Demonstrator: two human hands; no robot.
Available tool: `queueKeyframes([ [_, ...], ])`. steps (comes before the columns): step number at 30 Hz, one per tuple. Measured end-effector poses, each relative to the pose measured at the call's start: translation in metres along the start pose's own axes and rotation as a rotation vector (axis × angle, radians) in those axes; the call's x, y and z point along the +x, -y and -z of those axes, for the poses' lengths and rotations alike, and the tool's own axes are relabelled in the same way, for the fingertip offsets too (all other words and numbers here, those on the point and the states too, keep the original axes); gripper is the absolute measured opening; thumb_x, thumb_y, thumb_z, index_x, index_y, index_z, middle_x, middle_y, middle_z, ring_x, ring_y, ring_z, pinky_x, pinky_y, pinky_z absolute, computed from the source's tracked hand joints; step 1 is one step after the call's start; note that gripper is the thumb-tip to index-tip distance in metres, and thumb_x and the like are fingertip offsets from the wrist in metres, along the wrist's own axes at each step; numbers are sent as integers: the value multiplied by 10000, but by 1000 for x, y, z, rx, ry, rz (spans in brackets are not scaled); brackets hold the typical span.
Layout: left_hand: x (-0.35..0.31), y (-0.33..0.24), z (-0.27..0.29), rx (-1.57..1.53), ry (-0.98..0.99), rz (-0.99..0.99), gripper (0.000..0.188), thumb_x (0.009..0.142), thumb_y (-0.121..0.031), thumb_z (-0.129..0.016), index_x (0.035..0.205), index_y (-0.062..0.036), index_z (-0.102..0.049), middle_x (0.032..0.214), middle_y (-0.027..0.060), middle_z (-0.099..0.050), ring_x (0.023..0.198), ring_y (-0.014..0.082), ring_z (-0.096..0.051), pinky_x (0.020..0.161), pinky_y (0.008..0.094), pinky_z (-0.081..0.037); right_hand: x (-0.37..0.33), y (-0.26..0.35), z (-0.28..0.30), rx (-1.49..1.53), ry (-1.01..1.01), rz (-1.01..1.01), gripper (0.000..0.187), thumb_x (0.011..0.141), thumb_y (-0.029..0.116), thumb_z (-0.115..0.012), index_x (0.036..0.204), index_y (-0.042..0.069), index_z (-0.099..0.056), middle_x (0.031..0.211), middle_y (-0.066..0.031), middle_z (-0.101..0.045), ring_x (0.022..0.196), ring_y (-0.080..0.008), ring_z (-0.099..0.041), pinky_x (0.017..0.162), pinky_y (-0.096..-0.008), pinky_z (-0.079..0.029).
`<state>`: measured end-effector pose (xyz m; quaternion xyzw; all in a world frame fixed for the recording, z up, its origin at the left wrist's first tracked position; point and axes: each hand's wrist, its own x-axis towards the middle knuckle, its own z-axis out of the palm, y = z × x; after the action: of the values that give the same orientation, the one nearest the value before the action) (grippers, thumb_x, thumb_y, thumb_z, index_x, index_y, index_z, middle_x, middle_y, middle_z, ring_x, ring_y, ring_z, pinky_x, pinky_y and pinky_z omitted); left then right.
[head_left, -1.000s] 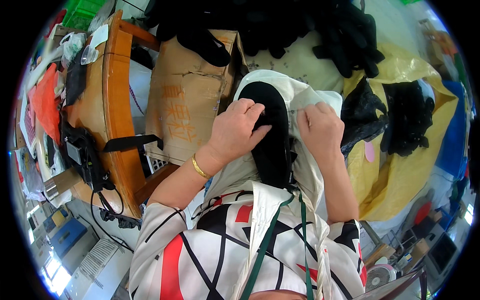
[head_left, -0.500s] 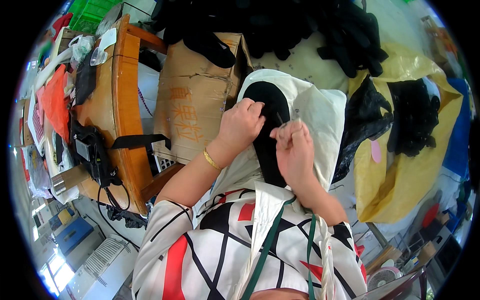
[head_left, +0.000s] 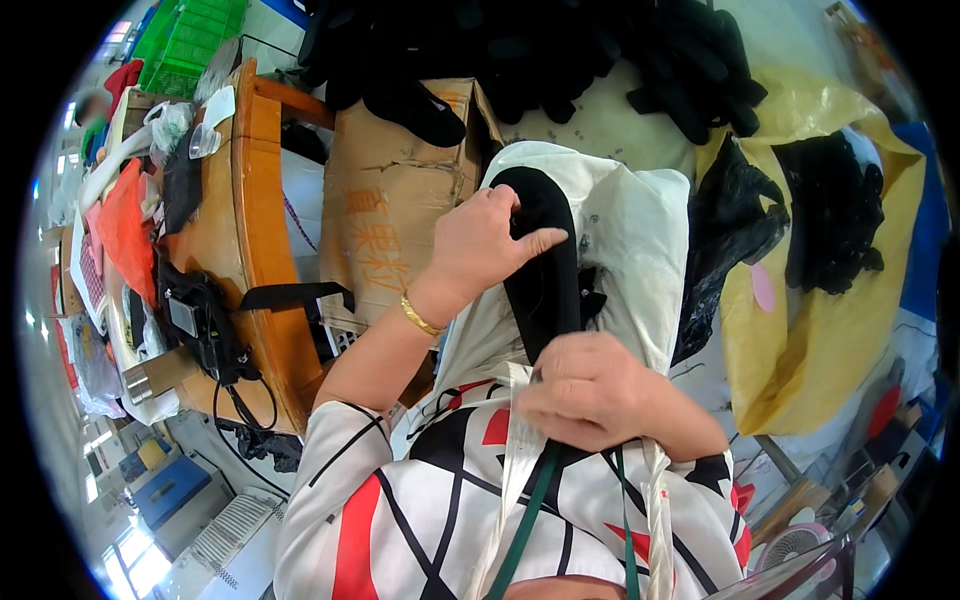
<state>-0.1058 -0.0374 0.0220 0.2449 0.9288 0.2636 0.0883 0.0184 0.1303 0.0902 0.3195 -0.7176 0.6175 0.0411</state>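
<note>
Work position: the black shoe-shaped piece lies lengthwise at the centre of the frame, on the white cloth spread across the lap.

Left hand: clasped on the upper left edge of the piece, fingers curled at the rim, thumb extended across the black surface.

Right hand: located lower centre, at the lower end of the piece, fingers bent inward. Its fingertips are blurred; whether they pinch anything cannot be told.

Progress: the piece is in the left hand's grasp and not set aside, so work on it is judged to be under way and incomplete. The amount finished cannot be read (dark material hides any fine detail).

Surroundings: a heap of black pieces occupies the top of the frame; whether these are finished or waiting cannot be determined. One similar black shoe rests on the cardboard box, upper left of centre. A yellow sack stands at right.
</note>
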Motion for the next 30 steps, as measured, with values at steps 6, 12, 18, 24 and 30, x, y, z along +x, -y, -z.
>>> queueKeyframes([
  [6,9,2,-1,79,-121,-89,381,852,-411,-693,848,-33,-646,799,135,-648,752,313,-635,641,408,-511,-7,-36,-5,557,-402,-562,112,936,50,-648,1043,18,-633,920,-54,-690,746,-103,-650,687,-254,-552],
  [12,3,6,5,-220,-6,161,260,837,-248,-713,877,5,-665,733,122,-648,648,228,-624,609,355,-511,4,-73,-7,281,-385,-896,104,973,109,-597,986,6,-598,732,-26,-617,634,-83,-603,603,-254,-502],
  [18,1,20,-5,-731,92,476,199,869,-166,-705,862,25,-650,701,6,-622,610,48,-546,518,228,-483,4,-95,-17,-5,-344,-842,104,900,107,-587,954,24,-619,692,-181,-634,628,-336,-635,613,-397,-503],
  [24,2,18,-5,-781,99,500,175,874,-162,-701,832,-3,-644,712,-6,-627,599,35,-548,506,204,-479,3,-102,-17,-80,-318,-820,108,887,108,-572,933,25,-623,716,-198,-651,671,-379,-648,640,-444,-510],
  [30,2,16,-4,-778,99,494,186,874,-166,-697,796,-8,-638,704,-5,-625,598,38,-551,505,208,-478,2,-109,-19,-101,-320,-802,112,880,78,-599,960,4,-625,701,-178,-630,595,-280,-616,601,-355,-489],
])
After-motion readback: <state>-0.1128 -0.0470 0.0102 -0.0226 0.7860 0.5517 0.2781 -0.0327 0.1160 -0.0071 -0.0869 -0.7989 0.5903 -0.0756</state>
